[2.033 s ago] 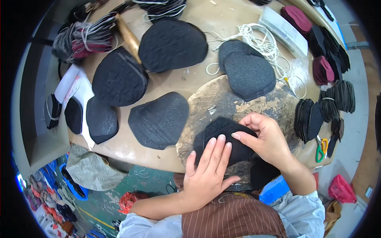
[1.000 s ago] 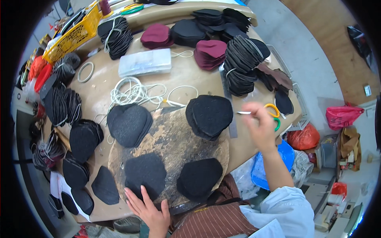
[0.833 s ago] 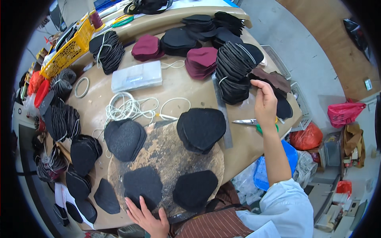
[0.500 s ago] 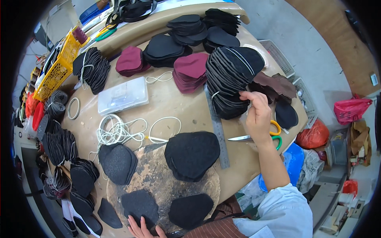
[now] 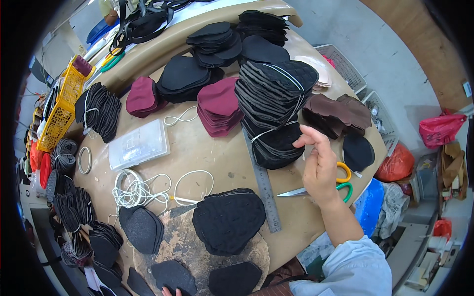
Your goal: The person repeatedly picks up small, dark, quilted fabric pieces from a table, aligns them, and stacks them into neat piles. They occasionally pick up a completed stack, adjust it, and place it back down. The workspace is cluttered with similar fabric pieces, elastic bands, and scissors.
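My right hand (image 5: 318,167) is beside the right edge of a tied bundle of black fabric pieces (image 5: 279,148). Its fingers are curled in a loose pinch, and anything between them is too small to make out. Another, larger banded bundle of black pieces (image 5: 271,93) leans just behind. Only the fingertips of my left hand (image 5: 171,292) show at the lower edge, stretched out at a flat black piece (image 5: 174,277). That piece lies on a worn round board (image 5: 197,256), along with a thick black stack (image 5: 228,221) and another black piece (image 5: 235,278).
Scissors with orange and green handles (image 5: 340,182) lie close to my right wrist. A steel ruler (image 5: 264,192), tangled white cord (image 5: 136,190) and a clear plastic box (image 5: 139,145) sit mid-table. Maroon stacks (image 5: 221,108) stand behind; tied black bundles (image 5: 74,207) line the left edge.
The view has shifted, so most table items appear lower. My left hand has mostly slipped below the lower edge. My right hand remains by the tied black bundle, fingers still curled.
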`<state>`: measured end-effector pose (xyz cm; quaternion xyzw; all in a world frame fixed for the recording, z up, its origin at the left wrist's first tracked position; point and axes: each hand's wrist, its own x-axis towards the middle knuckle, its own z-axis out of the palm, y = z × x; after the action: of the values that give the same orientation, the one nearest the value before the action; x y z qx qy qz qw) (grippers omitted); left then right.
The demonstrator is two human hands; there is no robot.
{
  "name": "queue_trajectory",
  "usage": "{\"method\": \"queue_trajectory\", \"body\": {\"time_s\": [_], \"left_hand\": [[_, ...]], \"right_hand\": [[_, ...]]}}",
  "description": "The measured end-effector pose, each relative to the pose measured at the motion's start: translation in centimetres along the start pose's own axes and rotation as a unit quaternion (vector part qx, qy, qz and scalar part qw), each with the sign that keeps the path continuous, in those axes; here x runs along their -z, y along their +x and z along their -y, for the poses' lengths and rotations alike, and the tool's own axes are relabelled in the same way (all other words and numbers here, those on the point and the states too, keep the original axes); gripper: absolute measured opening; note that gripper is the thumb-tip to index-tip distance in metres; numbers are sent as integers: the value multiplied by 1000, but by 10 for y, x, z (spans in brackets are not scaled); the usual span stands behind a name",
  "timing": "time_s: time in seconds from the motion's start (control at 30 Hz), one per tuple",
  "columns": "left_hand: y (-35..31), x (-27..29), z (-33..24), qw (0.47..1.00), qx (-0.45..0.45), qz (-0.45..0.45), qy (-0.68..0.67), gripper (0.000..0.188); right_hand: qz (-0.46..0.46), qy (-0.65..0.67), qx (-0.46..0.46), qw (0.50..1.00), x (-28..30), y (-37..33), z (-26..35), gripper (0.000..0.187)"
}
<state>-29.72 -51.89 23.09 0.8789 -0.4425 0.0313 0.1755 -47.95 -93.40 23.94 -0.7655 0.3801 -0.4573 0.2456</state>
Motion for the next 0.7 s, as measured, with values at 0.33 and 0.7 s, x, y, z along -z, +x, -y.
{"method": "queue_trajectory", "body": {"time_s": [0.33, 0.7], "left_hand": [[-10, 0, 7, 1000, 22, 6, 11, 55], [-10, 3, 9, 999, 41, 27, 14, 59]], "right_hand": [[-66, -2, 36, 997, -7, -3, -4, 38], [325, -4, -5, 946, -10, -14, 82, 51]]}}
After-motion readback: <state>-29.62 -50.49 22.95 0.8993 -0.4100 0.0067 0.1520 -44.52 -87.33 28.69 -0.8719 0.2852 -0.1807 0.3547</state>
